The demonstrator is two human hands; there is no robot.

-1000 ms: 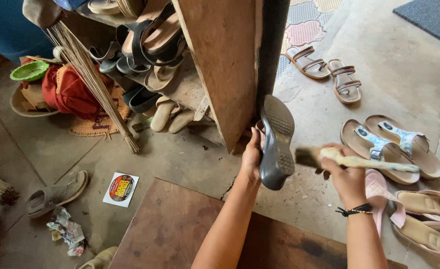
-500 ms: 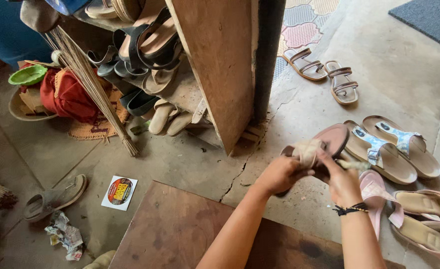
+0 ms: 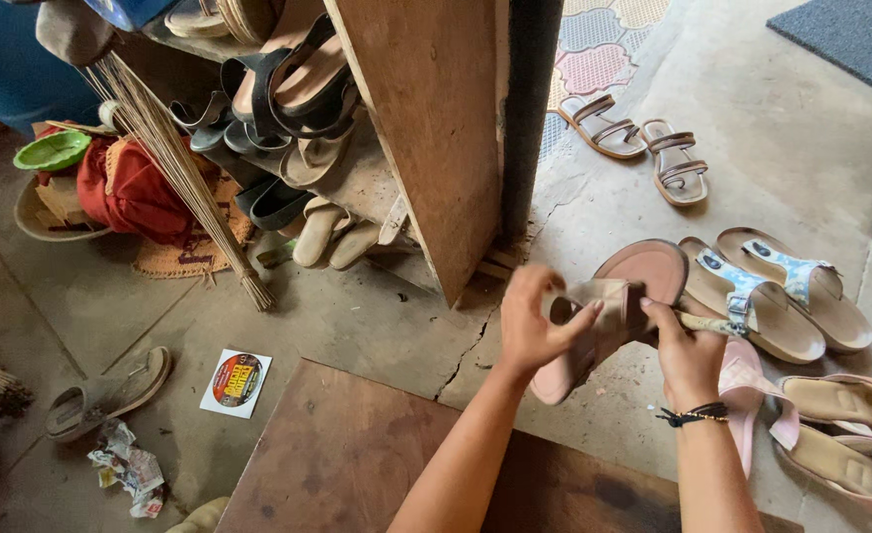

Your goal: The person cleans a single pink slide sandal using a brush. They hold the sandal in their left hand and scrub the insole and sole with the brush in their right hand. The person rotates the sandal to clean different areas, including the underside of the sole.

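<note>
- The left hand (image 3: 533, 326) is closed around the middle of a pinkish-brown sandal (image 3: 619, 306), fingers curled over its strap and thumb underneath, holding it in the air above the floor (image 3: 377, 316).
- The sandal's long axis runs from the toe end low by the left wrist up and away to the rounded heel, which points toward the pair of blue-strapped sandals (image 3: 782, 286); its insole faces up.
- The right hand (image 3: 688, 350) is clamped on a pale brush (image 3: 703, 323) whose handle sticks out to the right; its working end seems to meet the sandal's strap, though blur makes contact hard to confirm.
- Both hands are at the sandal: the left carries it, and the right lies just to its right side.
- Pink sandals (image 3: 831, 424) lie on the floor beside the right wrist; a wooden shoe rack (image 3: 436, 128) stands beyond, with a broom (image 3: 174, 158) leaning on it.
</note>
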